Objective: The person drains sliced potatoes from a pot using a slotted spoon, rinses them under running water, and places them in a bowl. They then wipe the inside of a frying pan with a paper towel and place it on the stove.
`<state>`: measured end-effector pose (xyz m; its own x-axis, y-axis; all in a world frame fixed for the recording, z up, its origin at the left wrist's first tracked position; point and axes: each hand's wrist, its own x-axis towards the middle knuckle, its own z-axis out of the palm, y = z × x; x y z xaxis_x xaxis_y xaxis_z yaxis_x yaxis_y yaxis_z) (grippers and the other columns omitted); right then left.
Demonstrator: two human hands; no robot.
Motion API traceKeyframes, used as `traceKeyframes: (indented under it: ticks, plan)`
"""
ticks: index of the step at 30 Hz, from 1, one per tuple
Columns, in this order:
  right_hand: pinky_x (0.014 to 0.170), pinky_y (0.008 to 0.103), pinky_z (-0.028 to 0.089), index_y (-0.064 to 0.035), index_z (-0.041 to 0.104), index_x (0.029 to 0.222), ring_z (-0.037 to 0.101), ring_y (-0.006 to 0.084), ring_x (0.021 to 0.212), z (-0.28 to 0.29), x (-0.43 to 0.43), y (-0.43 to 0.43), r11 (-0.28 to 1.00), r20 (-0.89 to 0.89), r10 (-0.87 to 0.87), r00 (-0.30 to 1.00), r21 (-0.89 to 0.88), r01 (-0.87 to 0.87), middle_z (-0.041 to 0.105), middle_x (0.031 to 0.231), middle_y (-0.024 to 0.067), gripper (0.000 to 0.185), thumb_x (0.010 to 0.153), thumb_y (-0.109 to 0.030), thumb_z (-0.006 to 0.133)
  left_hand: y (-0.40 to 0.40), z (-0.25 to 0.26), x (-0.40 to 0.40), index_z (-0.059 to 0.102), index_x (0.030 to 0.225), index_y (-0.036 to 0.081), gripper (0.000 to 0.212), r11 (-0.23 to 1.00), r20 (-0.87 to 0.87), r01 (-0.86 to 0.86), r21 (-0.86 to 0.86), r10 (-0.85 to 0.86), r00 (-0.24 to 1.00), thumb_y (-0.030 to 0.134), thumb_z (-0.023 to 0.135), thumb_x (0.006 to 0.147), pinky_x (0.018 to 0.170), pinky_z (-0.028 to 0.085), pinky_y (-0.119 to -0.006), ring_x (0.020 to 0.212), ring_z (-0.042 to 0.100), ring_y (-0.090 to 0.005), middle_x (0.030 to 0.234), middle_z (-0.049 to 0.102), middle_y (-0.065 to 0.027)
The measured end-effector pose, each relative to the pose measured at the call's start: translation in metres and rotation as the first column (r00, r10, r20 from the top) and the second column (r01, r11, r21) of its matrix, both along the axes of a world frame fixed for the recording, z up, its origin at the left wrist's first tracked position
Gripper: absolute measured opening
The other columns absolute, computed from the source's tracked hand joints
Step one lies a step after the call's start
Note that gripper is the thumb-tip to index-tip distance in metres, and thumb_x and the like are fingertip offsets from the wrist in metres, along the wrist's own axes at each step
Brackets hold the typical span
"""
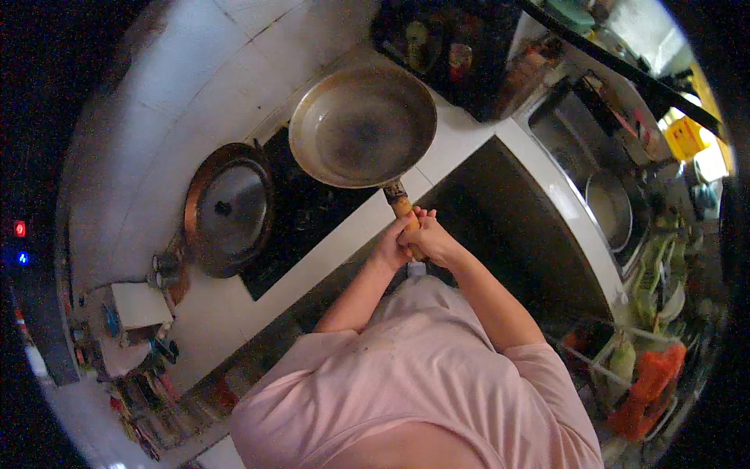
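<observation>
Both of my hands are wrapped around the wooden handle (404,206) of a metal frying pan (363,129). My left hand (394,241) grips it from the left side. From the right, my right hand (430,237) closes over the same handle, its fingers overlapping the left. The pan is held out before me above the counter edge, its inside facing up and showing a darker patch at the middle. Food in it cannot be seen. Close to its left stands a large round pan with a lid (231,202) on the black cooktop (293,217).
A white countertop (351,225) runs along the tiled wall. At right is a sink (562,135) with a metal pot (609,205) beside or in it. A white box (142,305) sits at left. Leafy greens (650,269) and an orange-red bag (650,387) lie at far right.
</observation>
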<state>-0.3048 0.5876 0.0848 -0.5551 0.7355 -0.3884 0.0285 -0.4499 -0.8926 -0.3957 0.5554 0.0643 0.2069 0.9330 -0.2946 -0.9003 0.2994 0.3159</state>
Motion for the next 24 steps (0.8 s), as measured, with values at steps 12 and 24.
traceKeyframes:
  ticks: [12,24]
  plan:
    - [0.044,0.0247,0.04,-0.0024,0.038,0.096,0.048,0.0137,0.053,0.082,0.121,-0.09,0.976,0.015,-0.005,1.0,-0.22,0.008,0.048,0.071,0.0064,0.038,0.063,-0.01,0.054,-0.073,0.027,0.084,0.04,0.106,0.009,0.029,0.83,-0.134,0.398,0.391,-0.376,0.917,0.027,0.044,0.083,0.042,0.047,-0.023,0.063,0.056,-0.0148,0.098,0.049,-0.0073]
    - [0.04,0.0255,0.04,-0.0024,0.042,0.089,0.049,0.0134,0.048,0.107,0.213,-0.199,0.974,0.086,-0.184,0.979,-0.117,0.193,0.048,0.062,0.006,0.031,0.061,-0.006,0.054,-0.151,0.098,0.18,0.038,0.094,0.009,0.024,0.765,-0.252,0.623,0.166,-0.578,0.776,0.015,0.052,0.075,0.089,0.033,-0.033,0.11,0.034,-0.0204,0.108,0.041,-0.0102]
